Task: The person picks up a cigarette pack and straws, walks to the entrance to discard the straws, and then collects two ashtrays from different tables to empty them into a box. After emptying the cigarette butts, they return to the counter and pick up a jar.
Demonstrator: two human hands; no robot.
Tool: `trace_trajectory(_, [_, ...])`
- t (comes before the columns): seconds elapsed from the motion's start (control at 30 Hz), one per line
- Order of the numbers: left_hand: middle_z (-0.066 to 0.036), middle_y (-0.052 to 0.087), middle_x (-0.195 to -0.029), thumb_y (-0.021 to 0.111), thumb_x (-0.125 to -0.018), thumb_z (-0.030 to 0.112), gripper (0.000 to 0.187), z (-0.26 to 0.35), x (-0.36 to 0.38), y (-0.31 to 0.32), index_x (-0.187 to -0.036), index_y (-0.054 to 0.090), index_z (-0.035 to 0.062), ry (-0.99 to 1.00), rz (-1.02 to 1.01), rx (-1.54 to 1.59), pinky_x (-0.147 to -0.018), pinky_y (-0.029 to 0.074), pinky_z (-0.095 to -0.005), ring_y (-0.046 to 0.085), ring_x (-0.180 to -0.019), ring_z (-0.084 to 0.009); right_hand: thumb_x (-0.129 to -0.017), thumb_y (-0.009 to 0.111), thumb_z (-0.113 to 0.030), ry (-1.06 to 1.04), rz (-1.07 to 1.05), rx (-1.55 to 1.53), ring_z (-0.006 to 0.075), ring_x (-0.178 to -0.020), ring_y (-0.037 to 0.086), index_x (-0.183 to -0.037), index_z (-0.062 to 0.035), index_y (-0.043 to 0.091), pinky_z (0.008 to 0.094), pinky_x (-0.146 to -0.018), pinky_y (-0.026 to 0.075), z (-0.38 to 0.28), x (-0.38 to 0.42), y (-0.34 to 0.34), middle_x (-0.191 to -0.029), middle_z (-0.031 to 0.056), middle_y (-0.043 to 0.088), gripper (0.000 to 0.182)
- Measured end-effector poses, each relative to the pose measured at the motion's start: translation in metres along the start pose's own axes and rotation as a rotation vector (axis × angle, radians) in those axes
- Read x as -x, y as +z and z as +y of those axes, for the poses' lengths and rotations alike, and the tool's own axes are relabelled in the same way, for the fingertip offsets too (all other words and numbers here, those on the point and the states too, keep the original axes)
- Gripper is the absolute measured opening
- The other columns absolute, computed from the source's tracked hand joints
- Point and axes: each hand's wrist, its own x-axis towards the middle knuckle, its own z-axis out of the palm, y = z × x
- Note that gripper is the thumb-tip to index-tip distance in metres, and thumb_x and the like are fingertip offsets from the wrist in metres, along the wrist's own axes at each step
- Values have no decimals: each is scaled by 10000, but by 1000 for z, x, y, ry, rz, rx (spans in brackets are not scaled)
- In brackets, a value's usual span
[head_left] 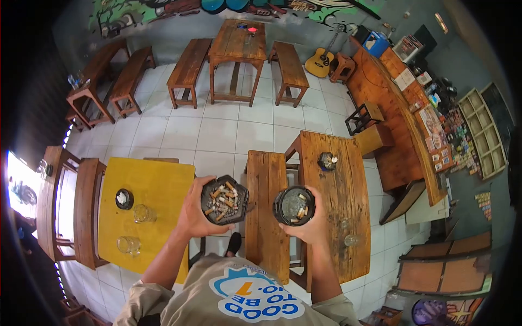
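Black hex ashtray [243, 199] gripped in L hand [192, 211], round ashtray [289, 203] gripped in R hand [311, 224]: prob. holding step, next move needs both lvl, w/ butts [223, 201] loose.

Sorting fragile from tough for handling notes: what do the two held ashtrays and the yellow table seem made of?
Hexagonal ashtray in the left hand: dark, slight sheen along the rim; glass or plastic, can't tell.
Rounder ashtray in the right hand: dark, shiny rim; likewise open.
Yellow table: probably painted wood; even, opaque yellow, no clear grain.
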Motion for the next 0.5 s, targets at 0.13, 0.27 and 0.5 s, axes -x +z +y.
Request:
trace_trajectory(0.13, [-152, 582, -1171, 934, -481, 336, 1016, -1, -33, 1, -1324, 463, 21, -33, -13, 13, -970, 475, -420, 585, -1122, -329, -499, 933, -102, -40, -36, -65, 224, -1125, 617, -1338, -55, 454, 389, -984, 500, -2, -44, 4, -1193, 112, 624, 967])
trace_trajectory(0.27, [-161, 567, -1200, 928, -490, 354, 1021, -17, -75, -7, -1333, 460, 19, -23, -5, -49, -977, 472, -430, 573, -1139, -343, -500, 930, -107, -62, -52, -76, 225, -1116, 617, -1324, -51, 463, 385, -974, 500, -2, -90, 23, -1193, 107, 621, 949])
trace_trajectory(0.5, [-145, 569, -1189, 930, -480, 328, 996, -52, -140, -53, -1311, 469, 33, -51, 114, -78, -959, 482, -432, 586, -1099, -345, -482, 948, -180, -192, -144, -77, 278, -1080, 621, -1286, -48, 497, 394, -940, 507, -3, -200, 77, -1153, 128, 600, 931])
